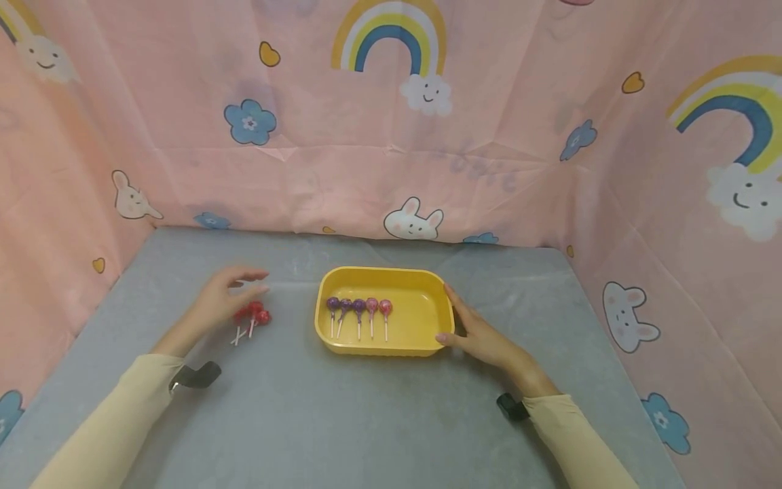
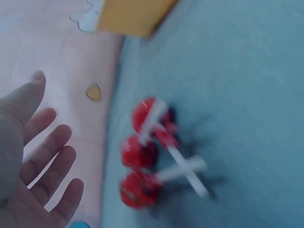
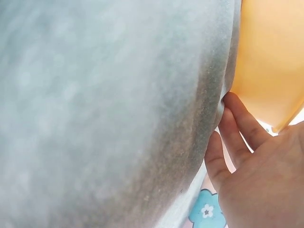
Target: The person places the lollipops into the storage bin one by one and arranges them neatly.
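Observation:
My left hand (image 1: 221, 299) is held over a small pile of red lollipops (image 1: 261, 317) with white sticks, fingers and thumb apart. In the left wrist view that hand (image 2: 42, 166) shows nothing in its grasp, and the red lollipops (image 2: 137, 190) lie crossed over one another beside it. A yellow tray (image 1: 421, 350) sits in the middle of the table. My right hand (image 1: 489, 343) holds its right end, thumb over the rim and fingers along the outer wall. Inside, three purple lollipops (image 1: 359, 306) and two pink lollipops (image 1: 372, 305) lie in a row, sticks toward me.
A grey cloth covers the table (image 1: 366, 421). Pink curtains (image 1: 489, 170) printed with rainbows, rabbits and flowers hang behind it and at both sides. Dark bands sit at the left wrist (image 1: 197, 375) and the right wrist (image 1: 512, 407).

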A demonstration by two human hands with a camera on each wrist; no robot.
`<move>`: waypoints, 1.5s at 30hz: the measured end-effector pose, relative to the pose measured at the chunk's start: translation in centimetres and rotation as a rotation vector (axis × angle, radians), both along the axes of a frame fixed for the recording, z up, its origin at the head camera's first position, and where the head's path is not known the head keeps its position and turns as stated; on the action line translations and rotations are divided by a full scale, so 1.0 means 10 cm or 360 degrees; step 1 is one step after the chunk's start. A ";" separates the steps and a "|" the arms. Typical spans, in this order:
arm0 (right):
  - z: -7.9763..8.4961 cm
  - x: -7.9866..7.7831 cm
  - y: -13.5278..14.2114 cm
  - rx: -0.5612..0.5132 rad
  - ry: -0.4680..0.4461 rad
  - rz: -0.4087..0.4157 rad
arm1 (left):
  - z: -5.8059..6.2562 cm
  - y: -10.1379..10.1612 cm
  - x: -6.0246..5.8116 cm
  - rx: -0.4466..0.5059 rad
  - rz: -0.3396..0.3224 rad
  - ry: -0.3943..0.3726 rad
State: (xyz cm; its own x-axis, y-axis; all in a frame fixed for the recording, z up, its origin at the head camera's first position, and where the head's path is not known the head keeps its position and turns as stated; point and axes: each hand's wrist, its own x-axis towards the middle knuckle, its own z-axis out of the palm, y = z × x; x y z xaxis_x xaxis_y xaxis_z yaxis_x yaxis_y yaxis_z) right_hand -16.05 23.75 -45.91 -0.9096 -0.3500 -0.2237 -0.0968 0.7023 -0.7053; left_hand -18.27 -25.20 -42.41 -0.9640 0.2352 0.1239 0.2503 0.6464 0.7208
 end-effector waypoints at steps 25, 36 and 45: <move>-0.02 0.01 0.00 -0.0006 0.0023 -0.0005 | -0.53 -0.48 0.16 -0.0106 0.0116 -0.0015; -0.02 0.01 0.01 -0.0009 0.0054 0.0019 | -0.50 -0.50 0.15 -0.0059 0.0180 -0.0044; -0.02 0.01 0.01 -0.0024 0.0022 0.0005 | -0.13 -0.42 -0.03 0.0014 0.0228 -0.0153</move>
